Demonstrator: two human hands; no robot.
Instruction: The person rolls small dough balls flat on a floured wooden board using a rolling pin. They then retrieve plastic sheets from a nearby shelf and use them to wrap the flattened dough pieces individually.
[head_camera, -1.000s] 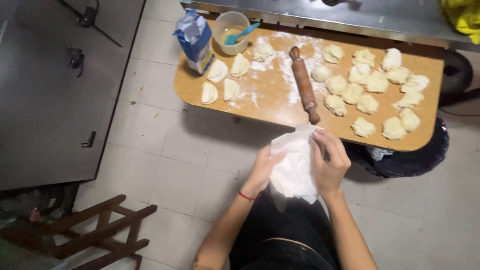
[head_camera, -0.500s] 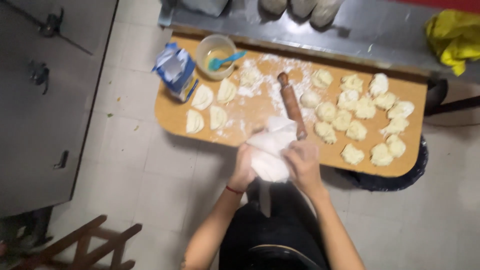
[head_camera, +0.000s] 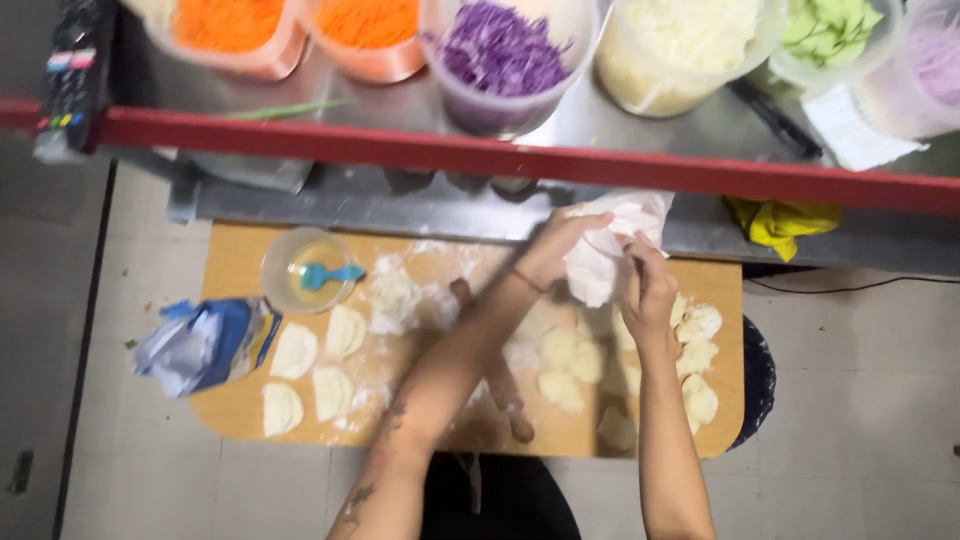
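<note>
Our left hand (head_camera: 560, 245) and right hand (head_camera: 645, 285) pinch a white dough sheet (head_camera: 605, 250) between closed fingers, raised above the floured board (head_camera: 230, 270), the rolling pin (head_camera: 500, 385) and folded dumplings (head_camera: 345, 330) lying below our wrists; we seem mid-stretch, needing even pulling.

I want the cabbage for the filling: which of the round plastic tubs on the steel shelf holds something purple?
The middle round plastic tub; its neighbours hold orange or pale shreds.
</note>
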